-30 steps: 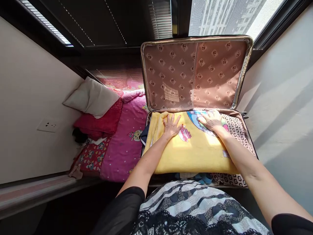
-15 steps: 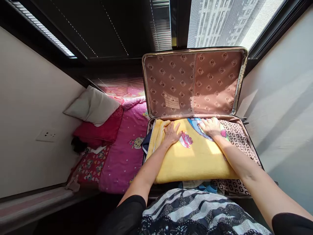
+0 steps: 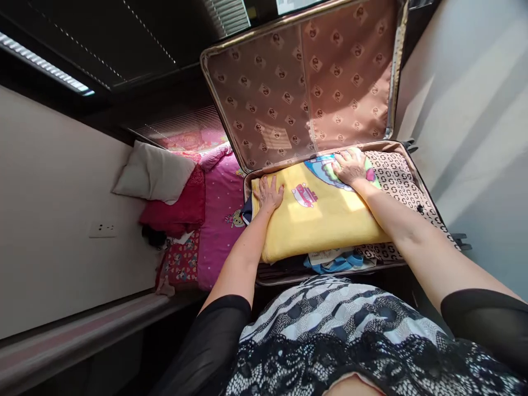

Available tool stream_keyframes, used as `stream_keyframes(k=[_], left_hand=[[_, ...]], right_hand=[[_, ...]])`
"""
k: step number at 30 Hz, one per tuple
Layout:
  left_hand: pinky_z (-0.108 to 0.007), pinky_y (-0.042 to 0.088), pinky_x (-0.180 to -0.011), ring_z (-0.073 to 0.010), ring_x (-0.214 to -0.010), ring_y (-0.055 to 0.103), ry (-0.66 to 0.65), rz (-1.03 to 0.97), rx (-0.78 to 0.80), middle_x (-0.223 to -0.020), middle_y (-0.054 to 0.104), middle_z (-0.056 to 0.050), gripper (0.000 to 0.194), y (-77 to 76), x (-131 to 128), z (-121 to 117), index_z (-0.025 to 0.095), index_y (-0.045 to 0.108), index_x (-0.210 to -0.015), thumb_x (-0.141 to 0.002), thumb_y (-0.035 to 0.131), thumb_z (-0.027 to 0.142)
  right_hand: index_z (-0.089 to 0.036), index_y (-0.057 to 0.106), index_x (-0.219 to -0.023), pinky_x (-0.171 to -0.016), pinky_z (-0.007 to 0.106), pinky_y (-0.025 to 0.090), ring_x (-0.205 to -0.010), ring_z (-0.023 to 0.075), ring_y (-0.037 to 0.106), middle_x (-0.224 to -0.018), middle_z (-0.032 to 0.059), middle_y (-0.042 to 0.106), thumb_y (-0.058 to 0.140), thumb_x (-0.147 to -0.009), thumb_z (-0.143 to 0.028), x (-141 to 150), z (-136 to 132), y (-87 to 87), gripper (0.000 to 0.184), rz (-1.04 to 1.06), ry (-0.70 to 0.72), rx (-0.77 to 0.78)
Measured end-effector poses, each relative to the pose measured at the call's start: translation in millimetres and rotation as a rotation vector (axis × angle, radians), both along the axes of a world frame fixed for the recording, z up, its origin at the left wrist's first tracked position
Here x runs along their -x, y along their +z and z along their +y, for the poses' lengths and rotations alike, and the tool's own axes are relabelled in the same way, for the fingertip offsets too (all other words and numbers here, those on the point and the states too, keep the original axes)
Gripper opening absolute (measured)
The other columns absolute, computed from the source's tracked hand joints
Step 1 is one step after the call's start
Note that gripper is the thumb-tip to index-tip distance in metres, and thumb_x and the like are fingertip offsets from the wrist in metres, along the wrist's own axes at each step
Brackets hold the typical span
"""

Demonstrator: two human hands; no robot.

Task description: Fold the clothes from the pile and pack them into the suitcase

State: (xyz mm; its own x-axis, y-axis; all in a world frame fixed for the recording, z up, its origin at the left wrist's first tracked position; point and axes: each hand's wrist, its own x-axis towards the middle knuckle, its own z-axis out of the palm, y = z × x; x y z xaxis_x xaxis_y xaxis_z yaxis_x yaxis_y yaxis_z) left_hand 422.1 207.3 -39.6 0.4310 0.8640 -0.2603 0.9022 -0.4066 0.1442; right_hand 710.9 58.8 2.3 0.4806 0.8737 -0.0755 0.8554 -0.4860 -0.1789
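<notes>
A folded yellow blanket with a pink printed motif lies on top of the things in an open suitcase. My left hand rests flat on the blanket's left end, fingers spread. On its far right part, over a blue and green printed figure, my right hand presses down with the fingers apart. Beside the blanket, on the right, is a beige cloth item with a dark chain-like pattern. Blue fabric shows under the blanket's near edge.
The suitcase lid stands raised against the dark window blinds. To the left are a purple quilt, a red cushion and a pale pillow. White walls close in on both sides; a socket is on the left one.
My view has tilted down and turned, so the suitcase appears higher and slanted. My left hand has shifted toward the blanket's left edge, its fingers spread wider. The right hand stays in place.
</notes>
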Motion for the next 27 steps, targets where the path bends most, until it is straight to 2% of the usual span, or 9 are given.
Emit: stream_keyframes(k=[3, 6, 8, 11, 14, 16, 19, 23, 27], left_hand=[[-0.077, 0.014, -0.132, -0.0418, -0.172, 0.014, -0.059, 0.020, -0.010, -0.186, 0.020, -0.015, 0.069, 24.9, 3, -5, 0.024, 0.040, -0.175, -0.113, 0.035, 0.053], [-0.079, 0.010, -0.131, -0.0446, -0.172, 0.007, -0.157, 0.007, -0.083, -0.186, 0.017, -0.014, 0.069, 38.3, 13, -22, 0.026, 0.040, -0.175, -0.112, 0.040, 0.055], [-0.079, 0.013, -0.131, -0.0445, -0.172, 0.006, -0.193, 0.022, -0.066, -0.187, 0.015, -0.011, 0.068, 33.7, 24, -38, 0.030, 0.038, -0.176, -0.112, 0.042, 0.054], [-0.076, 0.019, -0.132, -0.0445, -0.173, 0.005, -0.157, 0.106, 0.000, -0.188, 0.009, -0.011, 0.071, 11.4, 38, -60, 0.031, 0.029, -0.179, -0.113, 0.043, 0.052], [-0.074, 0.017, -0.133, -0.0432, -0.173, -0.002, -0.156, 0.166, -0.018, -0.188, 0.001, -0.010, 0.074, -8.4, 44, -68, 0.031, 0.022, -0.180, -0.113, 0.043, 0.051], [-0.073, 0.017, -0.133, -0.0414, -0.173, -0.003, -0.165, 0.188, -0.018, -0.188, -0.001, -0.008, 0.073, -10.8, 43, -65, 0.033, 0.020, -0.180, -0.113, 0.042, 0.052], [-0.073, 0.019, -0.133, -0.0393, -0.174, 0.000, -0.139, 0.220, 0.045, -0.189, 0.003, -0.006, 0.072, 2.1, 37, -57, 0.037, 0.021, -0.180, -0.113, 0.041, 0.054], [-0.075, 0.013, -0.133, -0.0441, -0.173, 0.004, -0.085, 0.163, 0.022, -0.187, 0.016, -0.008, 0.067, 30.6, 18, -54, 0.035, 0.038, -0.175, -0.112, 0.040, 0.057], [-0.075, 0.016, -0.133, -0.0423, -0.173, 0.007, -0.162, 0.050, -0.072, -0.187, 0.017, -0.011, 0.065, 53.3, -22, -59, 0.029, 0.041, -0.174, -0.114, 0.037, 0.053]], right_hand=[[-0.019, 0.059, -0.158, -0.126, 0.068, 0.017, -0.158, 0.0393, 0.026, -0.175, 0.0153, 0.041, 0.037, -0.116, -0.053, 3, -22, 25.1, 0.059, 0.002, 0.076, -0.045], [-0.024, 0.056, -0.163, -0.124, 0.073, 0.017, -0.161, 0.0487, 0.017, -0.181, 0.0143, 0.029, 0.042, -0.112, -0.067, 19, -75, 34.0, 0.068, -0.054, 0.156, -0.120], [-0.032, 0.057, -0.164, -0.122, 0.076, 0.019, -0.161, 0.0525, 0.016, -0.182, 0.0119, 0.026, 0.044, -0.110, -0.070, 34, -121, 23.4, 0.067, -0.074, 0.211, -0.107], [-0.039, 0.058, -0.162, -0.120, 0.077, 0.023, -0.161, 0.0502, 0.020, -0.182, 0.0102, 0.026, 0.043, -0.110, -0.065, 53, -179, -10.4, 0.060, -0.045, 0.240, -0.014], [-0.040, 0.057, -0.163, -0.120, 0.074, 0.026, -0.162, 0.0468, 0.022, -0.182, 0.0103, 0.028, 0.042, -0.111, -0.061, 60, -205, -42.7, 0.058, -0.022, 0.191, 0.030], [-0.040, 0.057, -0.163, -0.121, 0.074, 0.025, -0.162, 0.0463, 0.021, -0.181, 0.0097, 0.029, 0.043, -0.110, -0.061, 61, -207, -53.0, 0.058, -0.010, 0.176, 0.020], [-0.040, 0.062, -0.159, -0.121, 0.075, 0.022, -0.162, 0.0490, 0.018, -0.182, 0.0099, 0.028, 0.048, -0.108, -0.062, 61, -200, -48.9, 0.057, -0.004, 0.191, -0.031], [-0.037, 0.063, -0.159, -0.122, 0.076, 0.018, -0.161, 0.0507, 0.020, -0.179, 0.0126, 0.033, 0.048, -0.108, -0.063, 58, -167, -16.6, 0.059, -0.027, 0.197, -0.152], [-0.036, 0.051, -0.169, -0.123, 0.074, 0.021, -0.162, 0.0489, 0.020, -0.178, 0.0124, 0.037, 0.042, -0.110, -0.058, 41, -96, 24.3, 0.063, 0.009, 0.189, -0.245]])
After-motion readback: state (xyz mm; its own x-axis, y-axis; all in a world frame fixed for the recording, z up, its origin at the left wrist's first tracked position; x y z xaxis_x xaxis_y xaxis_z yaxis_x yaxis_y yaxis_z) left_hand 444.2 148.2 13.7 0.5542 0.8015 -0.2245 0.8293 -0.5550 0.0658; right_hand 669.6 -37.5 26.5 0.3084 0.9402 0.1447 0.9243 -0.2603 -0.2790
